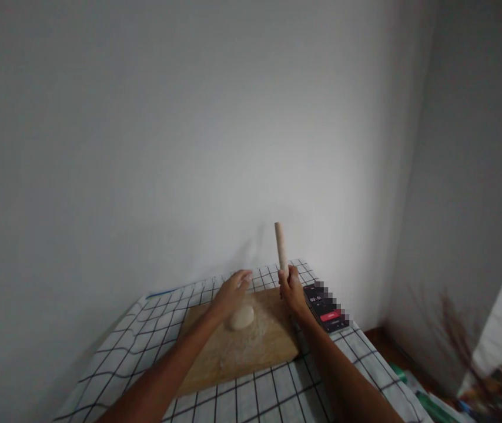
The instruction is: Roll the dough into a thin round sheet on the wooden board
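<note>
My right hand (293, 291) is wrapped round the lower end of a wooden rolling pin (280, 244), which points upward, slightly tilted, above the board's far right corner. A flat, round piece of dough (243, 318) lies on the floured wooden board (273, 341). Just beyond the dough, my left hand (234, 288) hovers over the board's far edge. Its fingers reach out to the right, loosely bent, with pale flour on the tips, and I see nothing held in them. My left forearm covers part of the board's left side.
A checked white cloth (273, 393) covers the table under the board. On the right, beside my right forearm, lies a phone (328, 308) with a timer on its screen. A plain wall (216, 147) rises behind the table. Assorted items (493, 393) sit low at the right.
</note>
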